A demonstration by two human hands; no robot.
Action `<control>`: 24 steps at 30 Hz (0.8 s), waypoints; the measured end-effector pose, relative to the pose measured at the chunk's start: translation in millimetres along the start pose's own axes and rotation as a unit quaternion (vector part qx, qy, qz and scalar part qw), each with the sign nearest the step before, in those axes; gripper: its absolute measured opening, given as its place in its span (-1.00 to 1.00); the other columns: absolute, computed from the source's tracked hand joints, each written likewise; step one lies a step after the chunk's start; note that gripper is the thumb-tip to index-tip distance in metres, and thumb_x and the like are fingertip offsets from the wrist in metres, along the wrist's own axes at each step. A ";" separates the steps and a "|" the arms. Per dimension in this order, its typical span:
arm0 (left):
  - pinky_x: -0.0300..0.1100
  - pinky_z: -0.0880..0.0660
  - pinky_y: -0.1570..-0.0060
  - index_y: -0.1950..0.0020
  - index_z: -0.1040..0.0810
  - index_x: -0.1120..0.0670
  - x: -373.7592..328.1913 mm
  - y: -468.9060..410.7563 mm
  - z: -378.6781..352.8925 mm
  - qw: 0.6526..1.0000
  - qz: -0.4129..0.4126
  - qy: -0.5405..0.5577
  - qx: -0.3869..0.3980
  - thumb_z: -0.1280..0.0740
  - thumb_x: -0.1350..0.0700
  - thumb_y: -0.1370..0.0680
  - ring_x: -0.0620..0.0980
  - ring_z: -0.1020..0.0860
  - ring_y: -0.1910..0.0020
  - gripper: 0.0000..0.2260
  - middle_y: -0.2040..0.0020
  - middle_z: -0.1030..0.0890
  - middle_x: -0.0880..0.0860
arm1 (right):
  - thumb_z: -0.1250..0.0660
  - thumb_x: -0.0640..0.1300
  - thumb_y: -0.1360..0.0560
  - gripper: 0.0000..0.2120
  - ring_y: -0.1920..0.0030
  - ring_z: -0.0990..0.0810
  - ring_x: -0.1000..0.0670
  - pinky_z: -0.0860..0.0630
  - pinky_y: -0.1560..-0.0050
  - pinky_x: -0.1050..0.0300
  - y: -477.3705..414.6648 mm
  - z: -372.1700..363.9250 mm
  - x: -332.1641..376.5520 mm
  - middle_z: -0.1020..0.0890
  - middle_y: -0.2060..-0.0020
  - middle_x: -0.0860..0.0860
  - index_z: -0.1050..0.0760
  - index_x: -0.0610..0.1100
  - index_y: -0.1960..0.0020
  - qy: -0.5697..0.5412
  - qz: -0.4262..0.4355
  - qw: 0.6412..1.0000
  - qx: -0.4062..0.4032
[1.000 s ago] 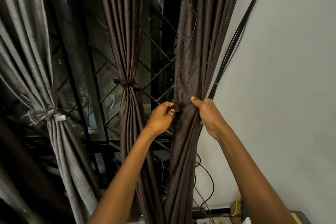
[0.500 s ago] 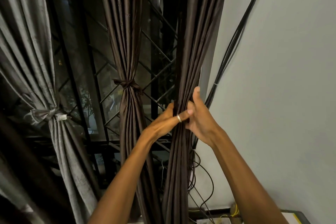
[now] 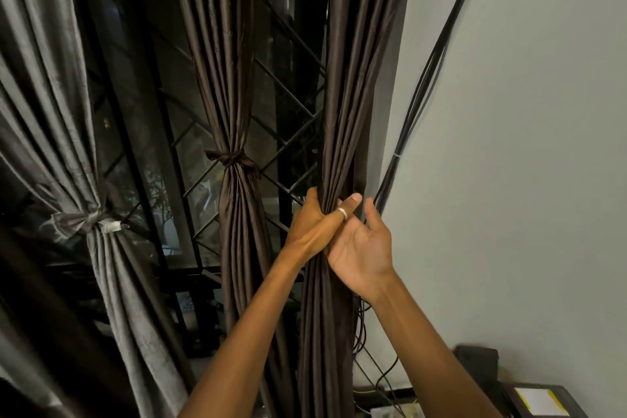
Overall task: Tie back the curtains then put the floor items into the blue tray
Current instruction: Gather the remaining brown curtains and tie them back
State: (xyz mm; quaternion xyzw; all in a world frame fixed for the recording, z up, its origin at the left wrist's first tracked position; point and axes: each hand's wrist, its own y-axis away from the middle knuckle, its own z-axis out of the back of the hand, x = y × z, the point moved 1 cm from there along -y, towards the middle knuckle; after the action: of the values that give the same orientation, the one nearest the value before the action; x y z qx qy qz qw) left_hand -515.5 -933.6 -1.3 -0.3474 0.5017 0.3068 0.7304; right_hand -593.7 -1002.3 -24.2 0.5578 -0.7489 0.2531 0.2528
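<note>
A dark brown curtain [image 3: 353, 105] hangs at the right of the window, gathered into a narrow bundle. My left hand [image 3: 314, 226], with a ring on one finger, is clenched around the bundle at mid height. My right hand [image 3: 361, 248] sits just right of it, palm showing and fingers apart, touching the curtain's edge. A second brown curtain [image 3: 234, 200] in the middle is tied with a brown band [image 3: 232, 159]. A grey curtain [image 3: 101, 268] at the left is tied with a grey strip [image 3: 84, 222]. No blue tray or floor items are in view.
A metal lattice grille [image 3: 288, 132] covers the dark window behind the curtains. Black cables [image 3: 427, 78] run down the white wall [image 3: 526, 146] at the right. A dark box with a white and yellow label [image 3: 539, 400] sits at the bottom right.
The right curtain went from spread out to tightly bunched. My left hand closed around the bundle, and my right hand let go and opened beside it.
</note>
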 end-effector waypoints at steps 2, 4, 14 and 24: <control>-0.06 -0.54 -0.16 -0.31 -0.44 -0.13 -0.4 0.3 -2.2 1.000 -0.003 -0.005 -0.016 -0.33 -0.43 -0.44 -0.09 -0.59 -0.14 -0.43 -0.13 -0.61 -0.13 | -0.06 0.28 -0.66 -0.32 -0.55 -0.34 -0.18 -0.08 -0.63 -0.12 1.0 1.4 -3.5 -0.41 -0.51 -0.22 -0.26 -0.17 -0.59 -0.011 0.005 1.000 -0.003; 0.00 -0.50 -0.25 -0.37 -0.44 -0.12 1.0 -0.2 -2.8 0.999 0.003 0.000 -0.045 -0.20 -0.36 -0.57 -0.02 -0.57 -0.22 -0.52 -0.21 -0.60 -0.05 | -0.03 0.21 -0.68 -0.36 -0.56 -0.32 -0.16 -0.10 -0.62 -0.10 1.3 7.1 -6.8 -0.40 -0.52 -0.22 -0.27 -0.19 -0.59 -0.018 0.009 1.000 -0.010; -0.11 -0.20 -0.54 -0.60 -0.27 0.11 -3.1 -1.2 14.3 0.989 0.053 0.137 -0.026 -0.17 -0.16 -0.69 0.01 -0.33 -0.52 -0.45 -0.50 -0.39 -0.04 | -0.27 -0.19 -0.64 -0.89 0.19 -0.63 0.02 -0.59 0.17 0.17 -15.9 36.7 81.2 -0.67 0.13 -0.07 -0.57 -0.16 -0.02 0.255 0.207 0.897 -0.297; -0.28 -0.40 -0.37 -0.53 -0.39 0.09 -0.6 2.0 19.3 0.984 0.057 0.148 0.076 -0.16 -0.10 -0.70 -0.17 -0.53 -0.31 -0.55 -0.37 -0.54 -0.09 | -0.25 -0.22 -0.68 -0.76 -0.18 -0.65 0.04 -0.60 -0.10 0.25 -48.6 26.5 102.4 -0.67 -0.14 0.03 -0.58 0.08 -0.18 0.581 -0.008 0.814 0.013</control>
State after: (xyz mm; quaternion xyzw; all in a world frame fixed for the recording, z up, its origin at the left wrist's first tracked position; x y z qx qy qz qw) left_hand -507.2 -916.8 3.8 -0.3032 0.6451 0.2543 0.6537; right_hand -575.1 -1104.4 28.5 0.3162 -0.4555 0.5373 0.6355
